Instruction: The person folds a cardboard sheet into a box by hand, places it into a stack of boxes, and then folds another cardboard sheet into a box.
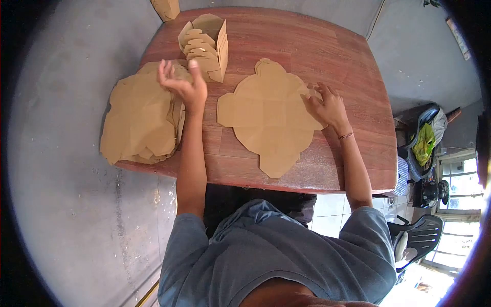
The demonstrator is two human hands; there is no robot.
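Note:
A flat die-cut cardboard box blank (271,117) lies on the table in front of me, with flaps reaching out on several sides. My right hand (330,108) is over its right flap, fingers apart and bent, seemingly touching the cardboard. My left hand (185,88) is raised with fingers spread and holds nothing. It hovers by the right edge of a stack of flat cardboard blanks (138,115). Just beyond that hand stands a nested group of folded cardboard boxes (207,46).
The reddish wood-patterned table (307,43) meets grey walls at the left and back. Another cardboard piece (166,8) is at the far left corner. At the right are a dark plastic chair (422,238) and another chair holding a yellow-green bag (423,144).

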